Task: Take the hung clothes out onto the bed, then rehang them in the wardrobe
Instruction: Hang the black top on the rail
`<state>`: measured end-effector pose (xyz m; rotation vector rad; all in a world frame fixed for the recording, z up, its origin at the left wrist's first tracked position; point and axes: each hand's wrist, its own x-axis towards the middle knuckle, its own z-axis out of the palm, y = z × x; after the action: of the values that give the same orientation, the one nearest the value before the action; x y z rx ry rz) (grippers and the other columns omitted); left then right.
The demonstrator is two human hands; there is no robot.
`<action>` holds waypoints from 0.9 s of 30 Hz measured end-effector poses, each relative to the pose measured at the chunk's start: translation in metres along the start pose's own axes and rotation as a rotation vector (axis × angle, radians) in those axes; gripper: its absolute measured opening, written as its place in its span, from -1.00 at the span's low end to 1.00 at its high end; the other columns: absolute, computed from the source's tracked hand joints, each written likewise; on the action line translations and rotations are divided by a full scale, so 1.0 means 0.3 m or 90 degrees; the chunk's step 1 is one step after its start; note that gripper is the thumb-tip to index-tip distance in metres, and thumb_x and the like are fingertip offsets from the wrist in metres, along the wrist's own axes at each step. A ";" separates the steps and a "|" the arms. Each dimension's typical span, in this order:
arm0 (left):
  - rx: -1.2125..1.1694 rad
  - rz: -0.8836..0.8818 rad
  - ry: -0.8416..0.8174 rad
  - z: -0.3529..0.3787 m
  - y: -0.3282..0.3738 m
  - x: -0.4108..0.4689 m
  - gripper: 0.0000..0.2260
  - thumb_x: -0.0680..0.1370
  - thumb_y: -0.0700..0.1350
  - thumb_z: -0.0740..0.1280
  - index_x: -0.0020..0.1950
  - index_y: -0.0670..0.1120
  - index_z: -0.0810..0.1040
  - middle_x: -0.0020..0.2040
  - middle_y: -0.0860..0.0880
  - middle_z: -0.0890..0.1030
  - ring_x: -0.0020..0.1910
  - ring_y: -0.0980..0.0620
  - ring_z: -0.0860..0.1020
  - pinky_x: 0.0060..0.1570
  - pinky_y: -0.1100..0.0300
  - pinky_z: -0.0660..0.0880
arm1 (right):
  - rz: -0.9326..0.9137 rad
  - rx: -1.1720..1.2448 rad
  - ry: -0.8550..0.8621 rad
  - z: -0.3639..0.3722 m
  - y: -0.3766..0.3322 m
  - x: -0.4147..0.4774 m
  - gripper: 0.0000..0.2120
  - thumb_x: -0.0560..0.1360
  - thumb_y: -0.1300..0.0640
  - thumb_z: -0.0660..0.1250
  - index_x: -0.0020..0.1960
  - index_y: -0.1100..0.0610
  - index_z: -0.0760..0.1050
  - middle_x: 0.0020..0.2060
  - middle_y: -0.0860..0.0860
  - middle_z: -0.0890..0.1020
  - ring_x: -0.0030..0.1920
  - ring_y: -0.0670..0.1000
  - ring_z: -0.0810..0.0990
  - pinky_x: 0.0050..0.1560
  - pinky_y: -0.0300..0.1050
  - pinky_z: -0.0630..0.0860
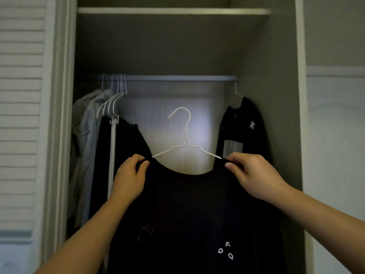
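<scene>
A black top [187, 210] with small white letters near its hem hangs on a white wire hanger [185, 135] in front of the open wardrobe. My left hand [130, 178] pinches its left shoulder and my right hand [250, 175] pinches its right shoulder. The hanger's hook is free in the air, below the metal rail [169, 78]. On the rail, several white hangers [114, 99] with grey and dark clothes [88, 151] hang at the left end. A black garment [245, 127] with a white mark hangs at the right end.
A white shelf [173, 11] spans the wardrobe above the rail. A louvred door [21, 115] stands open at the left, and a pale wall [335, 135] is at the right. The middle stretch of the rail carries no hangers.
</scene>
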<state>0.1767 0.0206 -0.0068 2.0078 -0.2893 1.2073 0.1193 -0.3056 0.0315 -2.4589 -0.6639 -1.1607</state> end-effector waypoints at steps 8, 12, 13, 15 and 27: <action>-0.020 -0.004 0.015 0.212 -0.031 0.418 -0.85 0.65 0.00 0.23 -0.07 -0.02 0.48 -0.20 0.05 0.53 -0.25 0.13 0.49 -0.34 0.24 0.30 | 0.041 -0.109 0.039 -0.052 0.037 0.299 -0.85 0.58 -0.07 0.26 0.07 -0.09 0.55 -0.18 -0.16 0.60 -0.06 0.02 0.61 -0.06 0.04 0.55; -0.050 -0.004 0.006 0.311 -0.080 0.622 -0.82 0.66 0.01 0.20 -0.07 -0.04 0.46 -0.18 0.00 0.55 -0.22 0.02 0.50 -0.26 0.13 0.32 | 0.068 -0.163 0.053 -0.063 0.023 0.430 -0.86 0.57 -0.07 0.28 0.05 -0.07 0.58 -0.18 -0.14 0.61 -0.07 0.01 0.60 -0.04 0.02 0.54; -0.058 -0.001 0.002 0.335 -0.087 0.674 -0.81 0.66 0.02 0.19 -0.06 -0.05 0.46 -0.16 -0.01 0.55 -0.21 0.01 0.49 -0.24 0.13 0.32 | 0.074 -0.175 0.059 -0.063 0.017 0.461 -0.88 0.57 -0.06 0.28 0.01 -0.08 0.57 -0.21 -0.15 0.60 -0.10 0.00 0.58 -0.06 -0.01 0.53; -0.073 0.008 -0.004 0.376 -0.094 0.773 -0.81 0.66 0.02 0.18 -0.05 -0.05 0.45 -0.14 -0.02 0.54 -0.17 -0.03 0.49 -0.20 0.11 0.32 | 0.087 -0.187 0.071 -0.066 -0.002 0.522 -0.90 0.58 -0.05 0.28 -0.10 -0.12 0.51 -0.30 -0.17 0.54 -0.18 -0.04 0.54 -0.15 -0.07 0.46; -0.217 0.021 0.020 0.525 -0.093 1.257 -0.84 0.66 -0.02 0.17 -0.06 -0.05 0.44 -0.03 -0.13 0.57 -0.03 -0.19 0.52 -0.02 -0.01 0.47 | 0.154 -0.230 0.198 -0.002 -0.155 0.889 -0.78 0.62 0.05 0.19 -0.07 0.15 0.53 -0.21 0.08 0.60 -0.18 0.12 0.57 -0.18 -0.02 0.50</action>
<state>0.4938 -0.0029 0.2511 1.6935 -0.4805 1.1231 0.2423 -0.1963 0.2467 -2.4622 -0.0672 -1.6256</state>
